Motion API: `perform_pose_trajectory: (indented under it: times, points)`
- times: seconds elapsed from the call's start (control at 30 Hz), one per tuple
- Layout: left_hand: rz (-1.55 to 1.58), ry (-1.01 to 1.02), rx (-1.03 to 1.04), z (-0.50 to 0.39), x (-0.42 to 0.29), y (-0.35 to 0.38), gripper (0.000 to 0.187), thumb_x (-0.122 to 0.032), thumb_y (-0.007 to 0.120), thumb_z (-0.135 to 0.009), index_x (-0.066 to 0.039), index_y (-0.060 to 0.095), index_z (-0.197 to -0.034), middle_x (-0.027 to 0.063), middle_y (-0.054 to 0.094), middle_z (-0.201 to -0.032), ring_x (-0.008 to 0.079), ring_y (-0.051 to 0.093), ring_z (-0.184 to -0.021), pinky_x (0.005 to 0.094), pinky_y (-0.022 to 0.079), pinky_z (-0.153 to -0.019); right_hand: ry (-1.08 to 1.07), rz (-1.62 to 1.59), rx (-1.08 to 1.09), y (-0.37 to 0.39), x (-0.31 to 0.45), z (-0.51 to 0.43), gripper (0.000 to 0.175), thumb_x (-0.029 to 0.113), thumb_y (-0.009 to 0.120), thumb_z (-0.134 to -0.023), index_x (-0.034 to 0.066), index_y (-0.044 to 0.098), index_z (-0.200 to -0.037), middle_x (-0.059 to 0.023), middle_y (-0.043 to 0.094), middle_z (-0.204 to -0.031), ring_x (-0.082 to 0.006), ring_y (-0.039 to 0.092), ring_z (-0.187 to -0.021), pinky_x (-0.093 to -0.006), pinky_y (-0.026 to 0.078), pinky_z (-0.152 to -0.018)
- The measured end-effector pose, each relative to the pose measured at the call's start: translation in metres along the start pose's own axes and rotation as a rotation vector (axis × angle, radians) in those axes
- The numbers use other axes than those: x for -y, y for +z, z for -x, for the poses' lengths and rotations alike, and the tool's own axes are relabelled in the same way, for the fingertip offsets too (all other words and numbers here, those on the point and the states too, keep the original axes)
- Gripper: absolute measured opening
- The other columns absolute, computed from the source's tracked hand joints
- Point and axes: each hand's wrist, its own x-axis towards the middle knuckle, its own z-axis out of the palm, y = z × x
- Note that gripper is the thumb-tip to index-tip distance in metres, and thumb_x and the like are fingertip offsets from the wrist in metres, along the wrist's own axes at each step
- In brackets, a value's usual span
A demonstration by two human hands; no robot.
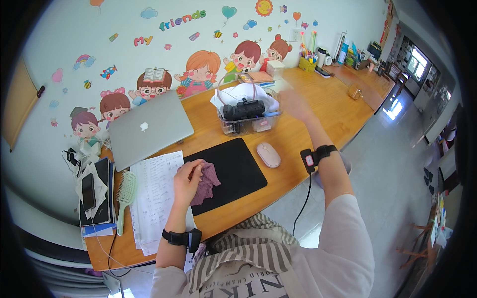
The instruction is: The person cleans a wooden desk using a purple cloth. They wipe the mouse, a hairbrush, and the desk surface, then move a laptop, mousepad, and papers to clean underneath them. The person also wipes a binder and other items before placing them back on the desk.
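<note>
My left hand (187, 181) grips a crumpled purple cloth (207, 186) above the left part of a black mouse pad (233, 169). Motion blurs my right hand (294, 104), which is stretched out to the right side of a clear plastic basket (240, 128). Whether its fingers touch the basket or hold something cannot be made out. Inside the basket are white paper, a black device (244, 110) and small packets, under a thin raised handle. To the right of the pad lies a pale pink computer mouse (268, 155).
A closed silver laptop (152, 130) lies at the back left. Handwritten sheets (152, 197), a green hairbrush (126, 190) and a phone (88, 192) on notebooks lie left. A pen holder (307, 63) stands against the wall. From my right wristband hangs a black cable (307, 201).
</note>
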Motion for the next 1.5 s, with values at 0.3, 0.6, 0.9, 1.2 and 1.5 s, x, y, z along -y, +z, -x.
perform_pose_trajectory:
  times: [0.3,0.6,0.9,1.2,1.5]
  points:
    - [-0.031,0.049,0.036,0.000,0.005,0.001,0.018,-0.005,0.059,-0.093,-0.001,0.067,-0.109,0.0058,0.066,-0.090,0.0103,0.060,-0.070,0.0221,0.051,-0.062,-0.093,-0.076,-0.082,-0.013,0.135,0.043,0.025,0.027,0.065,-0.086,0.0049,0.062,-0.096,-0.0128,0.060,-0.099,-0.0351,0.063,-0.087,-0.0440,0.052,-0.073]
    - [0.014,0.038,0.015,-0.002,0.004,0.001,0.015,-0.005,0.064,-0.089,-0.002,0.067,-0.103,0.0083,0.062,-0.078,0.0188,0.060,-0.068,0.0283,0.048,-0.062,0.117,0.152,-0.210,0.022,0.150,0.045,0.040,0.042,0.065,-0.087,0.0014,0.063,-0.088,-0.0168,0.056,-0.099,-0.0376,0.059,-0.079,-0.0456,0.049,-0.072]
    - [-0.009,0.054,0.022,-0.002,0.005,0.003,0.014,-0.005,0.064,-0.089,-0.001,0.068,-0.102,0.0120,0.069,-0.089,0.0241,0.065,-0.077,0.0295,0.050,-0.067,0.053,0.050,-0.170,0.028,0.137,0.017,0.051,0.051,0.065,-0.084,0.0002,0.063,-0.090,-0.0184,0.056,-0.101,-0.0415,0.053,-0.090,-0.0485,0.044,-0.083]
    - [-0.062,0.146,0.008,-0.001,0.001,0.005,0.014,-0.006,0.064,-0.089,-0.002,0.068,-0.102,0.0119,0.070,-0.094,0.0247,0.066,-0.079,0.0297,0.051,-0.068,0.089,0.004,0.102,0.020,0.146,0.005,0.056,0.057,0.062,-0.083,0.0014,0.064,-0.095,-0.0177,0.058,-0.100,-0.0402,0.056,-0.093,-0.0476,0.044,-0.086]
    - [-0.067,0.113,0.035,-0.002,-0.004,0.004,0.014,-0.006,0.065,-0.088,-0.002,0.068,-0.101,0.0127,0.070,-0.094,0.0272,0.066,-0.083,0.0318,0.052,-0.074,0.077,-0.069,-0.033,0.031,0.183,0.012,0.053,0.057,0.066,-0.081,0.0050,0.063,-0.092,-0.0165,0.060,-0.096,-0.0415,0.056,-0.096,-0.0486,0.046,-0.083]
